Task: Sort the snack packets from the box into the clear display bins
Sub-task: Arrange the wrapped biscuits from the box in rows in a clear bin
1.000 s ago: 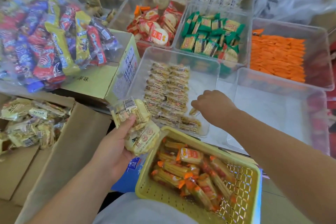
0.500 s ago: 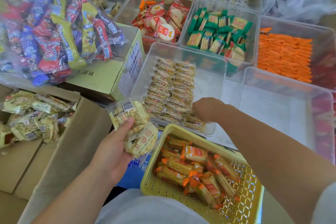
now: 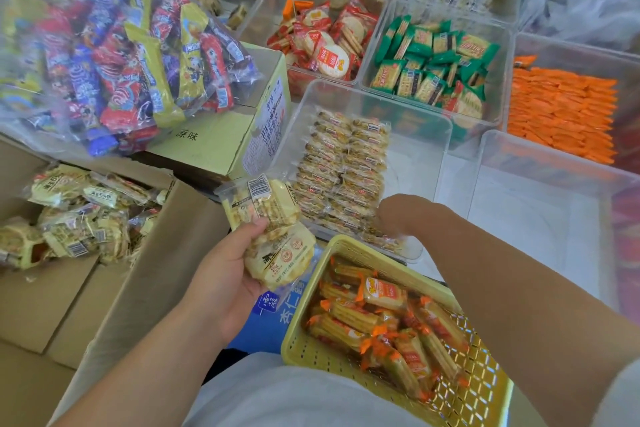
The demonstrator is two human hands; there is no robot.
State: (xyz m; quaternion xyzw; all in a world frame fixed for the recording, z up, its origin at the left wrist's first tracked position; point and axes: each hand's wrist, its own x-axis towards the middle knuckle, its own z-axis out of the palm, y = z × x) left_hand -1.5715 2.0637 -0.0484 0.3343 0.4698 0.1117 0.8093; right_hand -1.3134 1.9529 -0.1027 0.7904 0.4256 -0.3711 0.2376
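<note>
Work surface: clear display bins set edge to edge, with cartons crowding the left side.

Nearest: yellow perforated basket [image 3: 311, 357], at the person's lap, holding orange-ended packets [image 3: 384, 295] in a loose heap.

Left hand [image 3: 221, 274]: raised just left of the basket rim. Its fingers are curled around a stack of packets [image 3: 273, 229], pale yellow round crackers in clear wrap. The thumb is pressed across the front, and a barcode faces up on the top packet.

Left of that: open cardboard box [image 3: 156, 270] with more yellow packets [image 3: 79, 215] of the same kind, jumbled.

Right hand [image 3: 398, 215]: reaching over the basket to the near end of the front clear bin [image 3: 426, 163], knuckles up and blurred. The fingers point down out of sight, so I cannot tell whether they are spread or pinching.

Front bin contents: small tan packets [image 3: 346, 163] in two neat rows along its left half. Another clear bin [image 3: 540, 218] sits just beside it on the right.

Behind the box: green-yellow carton [image 3: 214, 142] with a clear bag of mixed packets [image 3: 114, 55] in red, blue and yellow resting on top.

Far row of bins, left to right: red-and-white round crackers [image 3: 325, 42], green packets [image 3: 433, 62], orange packets [image 3: 561, 114] stacked flat. Bins beyond these are too blurred to read.
</note>
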